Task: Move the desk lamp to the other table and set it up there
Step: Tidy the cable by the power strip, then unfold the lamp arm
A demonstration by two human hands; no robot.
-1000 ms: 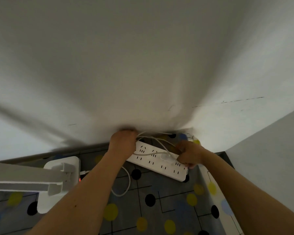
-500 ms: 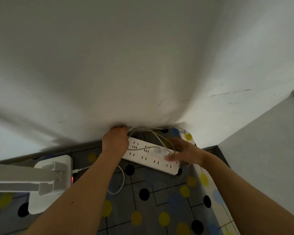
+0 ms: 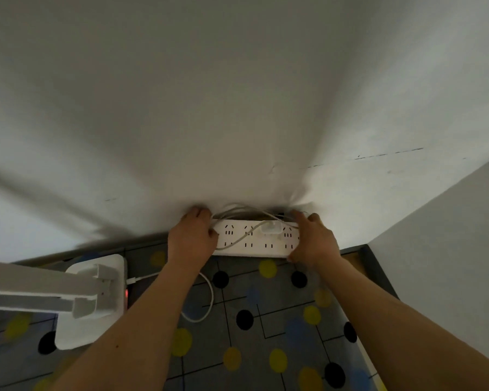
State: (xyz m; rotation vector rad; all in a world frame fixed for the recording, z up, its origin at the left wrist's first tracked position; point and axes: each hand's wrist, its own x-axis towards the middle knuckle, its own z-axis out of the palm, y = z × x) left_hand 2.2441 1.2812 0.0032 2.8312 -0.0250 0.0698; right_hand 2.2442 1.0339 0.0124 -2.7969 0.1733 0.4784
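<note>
desk lamp (image 3: 96, 294) stands on the spotted tabletop (image 3: 266, 334), cable (image 3: 206, 300) seemingly plugged into a power strip (image 3: 254, 245) by the wall (image 3: 237, 108). left hand (image 3: 192, 238) and right hand (image 3: 314, 241) grip the strip's ends. probably only tidying remains.

power strip (image 3: 256, 239) now lies square against wall (image 3: 237, 114).

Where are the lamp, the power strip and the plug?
lamp (image 3: 76, 331), head view, on its flat base.
power strip (image 3: 251, 250), head view, on its near edge.
plug (image 3: 271, 228), head view, on its white top.
</note>
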